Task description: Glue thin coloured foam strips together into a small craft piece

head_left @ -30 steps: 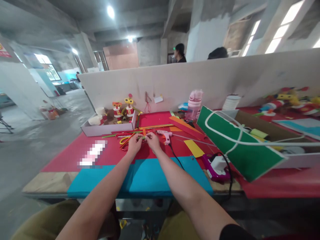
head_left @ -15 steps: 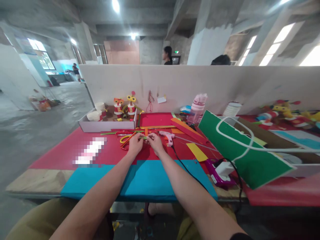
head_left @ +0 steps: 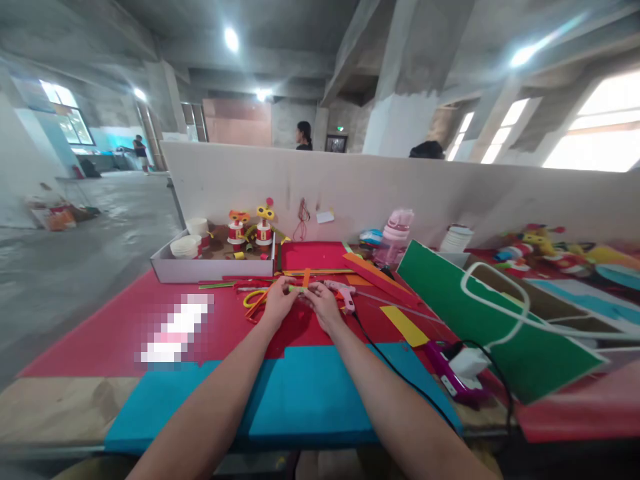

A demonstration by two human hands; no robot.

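Over the red table covering, my left hand [head_left: 279,303] and my right hand [head_left: 323,305] face each other with fingertips pinched. Between them stretches a small green paper strip [head_left: 298,289], one end in each hand. An orange paper strip [head_left: 307,276] stands up from it near my right fingers; whether the two are joined I cannot tell. Beside my left hand lie yellow-handled scissors [head_left: 254,299], partly covered by orange strips. Close to the right hand rests a pink glue gun [head_left: 345,296] with a black cord.
A white box [head_left: 213,270] holds paper cups and two paper-cup figures [head_left: 264,232]. At the right are a yellow paper piece [head_left: 404,325], a purple power strip [head_left: 457,380] and a leaning green board [head_left: 493,327]. A pink bottle [head_left: 397,235] stands by the partition [head_left: 240,173].
My hands have drawn slightly apart, and more of the green strip shows between them. The whole view has shifted, with the table now lower in the picture.
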